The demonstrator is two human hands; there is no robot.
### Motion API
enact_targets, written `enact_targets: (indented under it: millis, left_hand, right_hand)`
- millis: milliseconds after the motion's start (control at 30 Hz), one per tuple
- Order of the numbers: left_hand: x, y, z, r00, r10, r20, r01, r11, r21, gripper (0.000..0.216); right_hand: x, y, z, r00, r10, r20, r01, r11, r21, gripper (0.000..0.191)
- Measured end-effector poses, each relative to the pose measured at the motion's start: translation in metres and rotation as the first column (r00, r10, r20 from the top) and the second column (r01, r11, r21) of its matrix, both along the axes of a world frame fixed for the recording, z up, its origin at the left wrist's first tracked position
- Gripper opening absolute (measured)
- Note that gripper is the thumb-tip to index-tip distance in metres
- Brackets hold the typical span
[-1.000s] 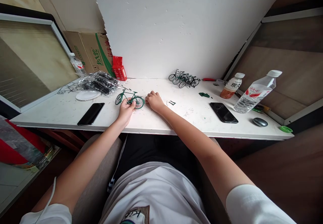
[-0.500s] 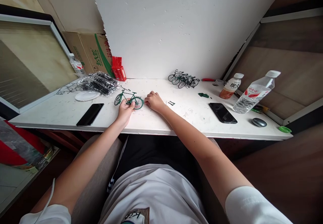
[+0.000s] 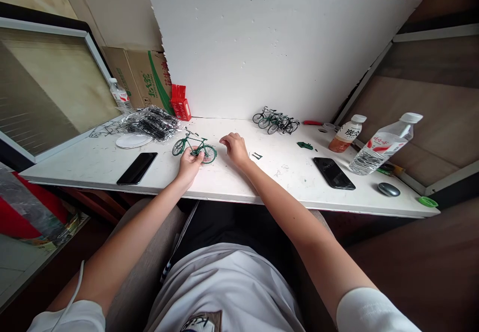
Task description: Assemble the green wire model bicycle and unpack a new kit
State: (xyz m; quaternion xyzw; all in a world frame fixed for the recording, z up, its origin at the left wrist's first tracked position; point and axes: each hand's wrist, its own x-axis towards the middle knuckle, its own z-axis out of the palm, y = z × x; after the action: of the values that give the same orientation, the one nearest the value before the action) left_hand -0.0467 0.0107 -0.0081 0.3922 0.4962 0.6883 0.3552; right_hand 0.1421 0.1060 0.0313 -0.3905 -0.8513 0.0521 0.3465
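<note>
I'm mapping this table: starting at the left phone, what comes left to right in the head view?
Left phone, held green bicycle, right hand, bicycle group, right phone, grey oval object, green cap.

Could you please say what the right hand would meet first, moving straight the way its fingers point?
Probably the green model bicycle held in the left hand, though depth is unclear.
</note>
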Motion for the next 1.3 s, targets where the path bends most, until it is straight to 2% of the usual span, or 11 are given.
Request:
enact_targets:
  millis: [133,200,433,567,733,867,1000,1167,1300]
  left_hand:
    - [0.002,-0.003,0.003,1.0,0.009,-0.02,-0.009,1.0,-0.012,0.049]
    - [0.002,-0.003,0.004,1.0,0.015,-0.023,-0.015,1.0,-0.013,0.049]
    - [0.006,-0.005,0.007,0.999,-0.037,-0.014,0.038,0.999,0.02,0.055]
    - [0.007,-0.007,0.009,0.998,-0.053,-0.03,0.053,0.998,0.028,0.053]
    - [0.008,-0.008,0.009,0.997,-0.073,-0.026,0.074,0.997,0.03,0.056]
    - [0.009,-0.008,0.01,0.996,-0.079,-0.04,0.081,0.996,0.033,0.057]
    - [0.01,-0.009,0.012,0.995,-0.094,-0.043,0.095,0.995,0.026,0.058]
    - [0.011,-0.012,0.014,0.99,-0.137,-0.044,0.137,0.991,0.004,0.063]
    - [0.011,-0.015,0.016,0.987,-0.151,-0.052,0.151,0.988,-0.012,0.065]
  right_hand:
    - [0.003,-0.008,0.001,0.964,0.093,-0.249,-0.095,0.996,0.004,0.03]
    - [0.004,-0.015,0.0,0.938,0.145,-0.315,-0.154,0.988,-0.001,0.025]
    - [0.004,-0.037,-0.003,0.925,0.289,-0.248,-0.295,0.955,0.015,0.022]
    - [0.004,-0.044,0.0,0.94,0.267,-0.211,-0.269,0.963,0.019,0.018]
    - [0.005,-0.049,0.003,0.953,0.213,-0.217,-0.218,0.976,0.002,0.023]
    - [0.005,-0.049,0.003,0.938,0.229,-0.261,-0.23,0.973,0.029,0.027]
    - [0.004,-0.05,0.003,0.951,0.215,-0.221,-0.214,0.976,0.032,0.03]
    - [0.003,-0.047,0.0,0.955,0.213,-0.205,-0.194,0.975,0.108,0.024]
    - [0.003,-0.044,-0.003,0.954,0.204,-0.22,-0.191,0.978,0.079,0.023]
